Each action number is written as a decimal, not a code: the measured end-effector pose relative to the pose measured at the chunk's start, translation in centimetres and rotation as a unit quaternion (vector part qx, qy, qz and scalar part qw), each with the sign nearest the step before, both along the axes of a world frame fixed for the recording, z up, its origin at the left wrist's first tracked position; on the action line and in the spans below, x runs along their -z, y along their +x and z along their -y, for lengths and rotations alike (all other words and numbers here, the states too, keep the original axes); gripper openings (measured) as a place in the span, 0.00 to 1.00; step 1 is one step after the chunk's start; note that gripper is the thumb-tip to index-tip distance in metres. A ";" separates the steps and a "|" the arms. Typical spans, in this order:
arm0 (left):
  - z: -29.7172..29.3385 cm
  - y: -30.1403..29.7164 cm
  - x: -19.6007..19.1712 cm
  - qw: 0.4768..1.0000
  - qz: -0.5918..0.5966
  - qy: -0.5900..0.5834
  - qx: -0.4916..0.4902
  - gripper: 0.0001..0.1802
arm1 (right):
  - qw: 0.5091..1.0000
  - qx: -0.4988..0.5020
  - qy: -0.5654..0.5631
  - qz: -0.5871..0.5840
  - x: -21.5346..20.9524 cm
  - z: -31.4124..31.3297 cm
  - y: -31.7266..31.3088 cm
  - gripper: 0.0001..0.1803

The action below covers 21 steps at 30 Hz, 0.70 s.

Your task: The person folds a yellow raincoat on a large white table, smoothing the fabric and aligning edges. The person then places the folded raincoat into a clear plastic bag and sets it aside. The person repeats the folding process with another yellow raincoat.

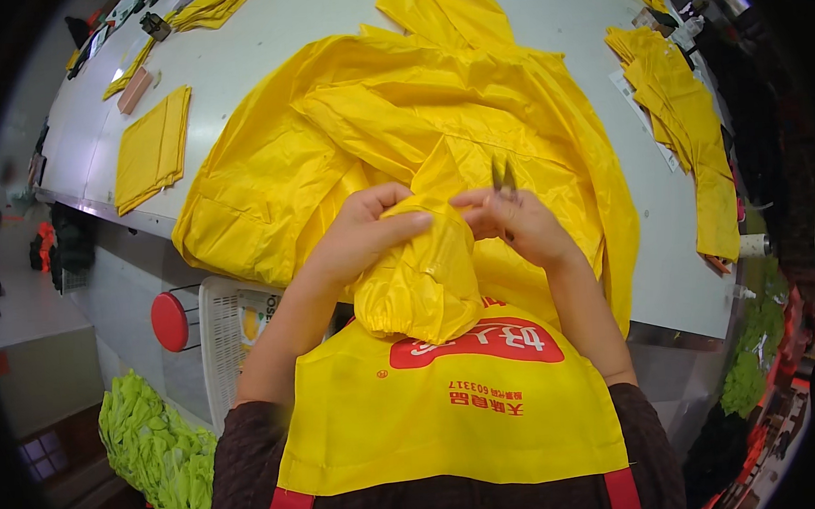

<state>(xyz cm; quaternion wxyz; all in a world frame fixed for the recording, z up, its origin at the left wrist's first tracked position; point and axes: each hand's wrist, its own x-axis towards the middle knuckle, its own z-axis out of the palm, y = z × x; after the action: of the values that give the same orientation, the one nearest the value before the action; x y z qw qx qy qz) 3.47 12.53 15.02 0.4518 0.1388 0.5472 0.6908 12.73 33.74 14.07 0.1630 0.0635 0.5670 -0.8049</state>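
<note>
So the main thing here is a big glossy yellow waterproof-fabric garment [546, 90], heaped loosely over the middle of the bench [669, 241] and reaching its near edge. One gathered yellow sleeve end [419, 295] is pulled toward the body past that edge, in front of the yellow bib apron with a red panel [343, 424], probably so it's close enough to see and handle properly.

The left hand [360, 234] has its fingers closed on the sleeve end, thumb pressed flat on top. My guess is that keeps the slippery cloth from sliding. The right hand [521, 230] has its fingers curled around small dark metal thread snips [503, 178], blades a bit apart and pointing away from the body. Thumb and index are nearly together right by the fabric; can't tell if they've got a bit of it. Handy grip though, I'd say: tool stays tucked while the fingertips are free for cloth.

Further out, a flat folded yellow fabric stack [153, 148] sits by the bench's near left corner, a pinkish block [134, 90] just beyond it. A long yellow fabric pile [691, 129] lies along the right edge, likely parked there to leave working room. Below the bench's left part: white slatted plastic basket [219, 347], round red stool [169, 321].
</note>
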 end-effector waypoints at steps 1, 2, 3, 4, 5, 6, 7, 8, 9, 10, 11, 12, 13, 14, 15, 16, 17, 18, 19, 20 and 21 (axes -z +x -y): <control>0.4 0.0 0.2 0.995 0.080 0.056 -0.015 0.12 | 0.998 -0.023 0.046 -0.021 0.8 0.0 0.6 0.16; 0.4 0.2 -0.3 0.992 0.078 0.093 -0.022 0.07 | 0.997 -0.028 0.067 -0.025 1.9 0.2 1.4 0.14; 0.5 0.0 -0.3 0.996 0.052 0.074 -0.012 0.07 | 0.998 0.015 0.045 -0.044 2.9 0.3 1.8 0.13; 0.7 -0.2 -0.1 0.998 0.025 0.056 -0.001 0.08 | 0.996 0.058 0.022 -0.064 3.8 0.5 2.0 0.12; 0.9 -0.4 0.0 0.999 -0.002 0.037 0.006 0.08 | 0.992 0.097 -0.001 -0.083 4.0 0.8 2.0 0.11; 0.9 -0.5 -0.1 0.999 0.001 0.035 0.026 0.08 | 0.983 0.169 0.008 -0.072 3.5 1.4 2.1 0.10; 0.9 -0.5 -0.2 0.998 0.003 0.033 0.046 0.08 | 0.980 0.170 0.034 -0.098 3.0 1.3 2.0 0.10; 0.9 -0.5 -0.4 0.997 0.007 0.031 0.067 0.09 | 0.976 0.170 0.059 -0.123 2.7 1.3 2.0 0.10; 0.7 -0.4 -0.8 0.997 0.019 0.022 0.067 0.09 | 0.970 0.171 0.085 -0.148 2.6 1.3 2.0 0.10; 0.4 -0.3 -1.3 0.997 0.031 0.014 0.067 0.10 | 0.966 0.164 0.095 -0.173 2.6 1.3 2.0 0.10; 0.2 -0.2 -1.5 0.997 0.043 0.006 0.067 0.10 | 0.965 0.155 0.100 -0.184 2.6 1.3 2.0 0.10; 0.3 -0.1 -1.1 0.996 0.056 0.020 0.062 0.11 | 0.964 0.146 0.104 -0.195 2.4 1.3 2.0 0.10; 0.3 0.0 -0.4 0.995 0.070 0.033 0.058 0.11 | 0.963 0.137 0.109 -0.206 2.2 1.2 2.0 0.10; 0.4 0.2 0.0 0.994 0.083 0.047 0.053 0.12 | 0.963 0.134 0.113 -0.206 2.2 1.2 1.9 0.10; 0.3 0.3 0.0 0.994 0.079 0.045 0.054 0.12 | 0.962 0.132 0.117 -0.206 2.1 1.1 1.9 0.10; 0.2 0.5 0.1 0.995 0.076 0.043 0.055 0.12 | 0.962 0.131 0.122 -0.206 2.0 1.0 1.8 0.09; 0.2 0.7 0.1 0.995 0.073 0.042 0.055 0.12 | 0.946 0.139 0.178 -0.230 1.8 1.0 1.6 0.08; 0.2 0.8 0.1 0.996 0.066 0.038 0.056 0.13 | 0.927 0.148 0.234 -0.254 1.6 0.9 1.4 0.07; 0.2 0.8 0.1 0.996 0.060 0.035 0.056 0.13 | 0.904 0.156 0.288 -0.276 1.4 0.9 1.3 0.07; 0.2 0.9 0.1 0.997 0.054 0.032 0.055 0.14 | 0.888 0.177 0.315 -0.283 0.7 0.9 1.3 0.06; 0.3 1.0 0.1 0.997 0.048 0.031 0.058 0.14 | 0.872 0.197 0.341 -0.291 -0.3 1.1 1.5 0.06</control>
<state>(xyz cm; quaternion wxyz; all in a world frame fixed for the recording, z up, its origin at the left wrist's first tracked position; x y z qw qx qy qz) 4.46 12.23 14.88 0.5124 0.1503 0.4942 0.6860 14.19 32.67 14.32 -0.2032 -0.0111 0.8036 -0.5594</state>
